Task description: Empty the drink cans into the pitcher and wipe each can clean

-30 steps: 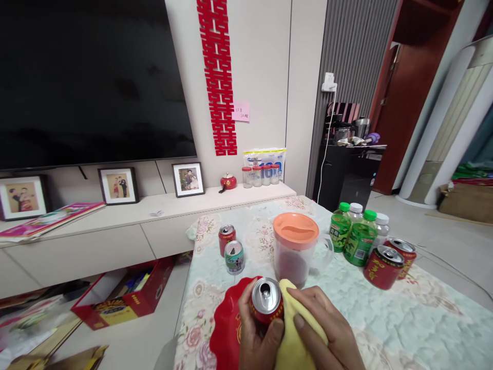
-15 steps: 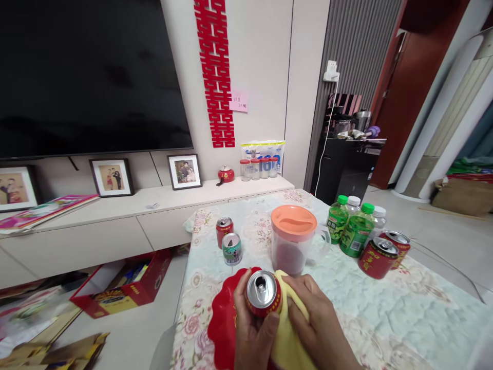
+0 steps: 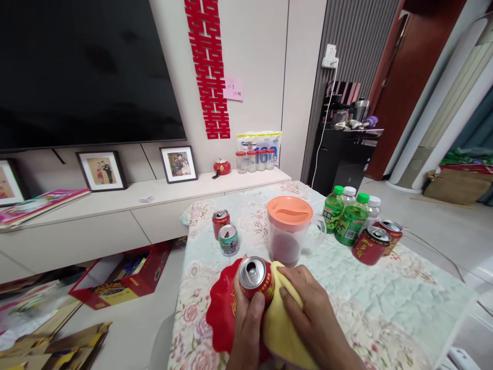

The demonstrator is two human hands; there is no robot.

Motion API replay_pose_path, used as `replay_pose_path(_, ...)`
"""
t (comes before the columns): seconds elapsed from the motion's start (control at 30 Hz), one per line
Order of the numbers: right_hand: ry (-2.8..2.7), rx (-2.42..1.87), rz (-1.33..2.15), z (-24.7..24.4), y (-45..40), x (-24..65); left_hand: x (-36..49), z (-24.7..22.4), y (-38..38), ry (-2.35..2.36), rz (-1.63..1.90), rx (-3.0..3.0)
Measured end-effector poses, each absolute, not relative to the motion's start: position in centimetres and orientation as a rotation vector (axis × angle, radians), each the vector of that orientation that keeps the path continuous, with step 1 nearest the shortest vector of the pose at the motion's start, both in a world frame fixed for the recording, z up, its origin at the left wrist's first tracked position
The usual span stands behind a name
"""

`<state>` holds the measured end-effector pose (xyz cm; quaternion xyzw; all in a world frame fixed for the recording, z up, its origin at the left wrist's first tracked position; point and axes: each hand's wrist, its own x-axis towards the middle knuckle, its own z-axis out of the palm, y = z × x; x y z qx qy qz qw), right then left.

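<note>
Closed round an opened red drink can (image 3: 256,280) is my left hand (image 3: 246,321), its thumb across the front. The can tilts slightly, its silver top facing me. My right hand (image 3: 308,308) grips a yellow cloth (image 3: 281,321) and presses it to the can's right side. Beneath both hands lies a red scalloped plate (image 3: 219,313), partly covered by them. Just beyond stand a green-and-white can (image 3: 229,241) and another red can (image 3: 221,224). A clear pitcher with an orange lid (image 3: 289,226) is behind the cloth.
Green-labelled bottles (image 3: 348,223) and two red cans, one in front (image 3: 372,245), stand at the table's right. A floral cloth (image 3: 400,288) covers the table. Jars with red lids (image 3: 256,161) and framed photos (image 3: 179,164) line the cabinet. A red box (image 3: 123,282) sits on the floor.
The can in my left hand has tilted, showing more of its red side. The cloth in my right hand has shifted along the can. The view has moved slightly.
</note>
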<state>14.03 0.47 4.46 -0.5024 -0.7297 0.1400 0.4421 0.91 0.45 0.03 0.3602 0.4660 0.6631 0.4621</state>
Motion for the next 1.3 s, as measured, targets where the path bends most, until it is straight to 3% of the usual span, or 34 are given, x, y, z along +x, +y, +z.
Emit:
replay_pose_path(0.37,-1.832,-0.924,0.186,6.4,-1.0,14.2,-0.3,-0.2,1.4,0.955,1.525,0.99)
replay_pose_path(0.63,-1.761,-1.077,0.161,5.2,0.3,14.7,0.0,-1.3,1.4,0.84,1.5,0.972)
replay_pose_path(1.03,-1.852,-1.341,0.497,4.6,1.3,15.1,0.9,0.4,0.5,0.884,1.656,0.821)
replay_pose_path(1.3,-1.837,-1.366,0.423,4.4,1.1,14.6,0.8,-0.2,1.0,0.908,1.623,0.861)
